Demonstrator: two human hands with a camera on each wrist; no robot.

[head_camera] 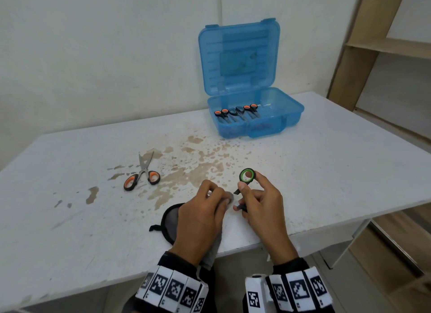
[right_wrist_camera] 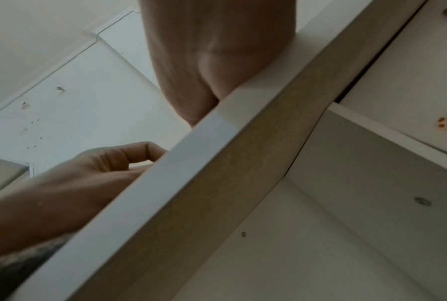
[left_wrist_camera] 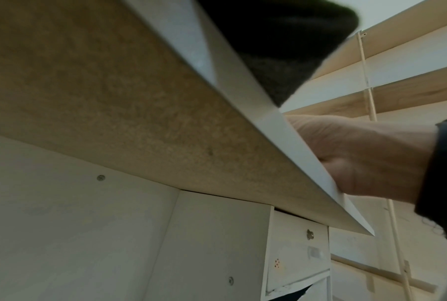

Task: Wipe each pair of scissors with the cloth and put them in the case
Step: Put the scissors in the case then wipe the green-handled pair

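A person works at a stained white surface [head_camera: 303,172], cleaning scissors one pair at a time. Just below centre of the head view, the right hand [head_camera: 261,203] pinches the green-handled scissors [head_camera: 247,175], its fingers curled round the handles; one green loop stands up above the thumb, and the blades run down and left toward the other hand, mostly hidden. The left hand [head_camera: 203,214] sits immediately to the left, fingers bunched round the grey cloth [head_camera: 227,199], which appears to wrap the blade end. The scissors' long axis thus slants from upper right to lower left, straight into the cloth, so the wipe would run along the blades.

In the upper centre of the frame, the blue case [head_camera: 289,116] stands open, well apart from both hands, with several pairs lying side by side in it. The right hand is the nearer to it. At centre left, the orange-handled scissors [head_camera: 142,175] lie on the surface, blades pointing away toward the wall, closer to the left hand. The wrist views show only the surface's edge and underside.
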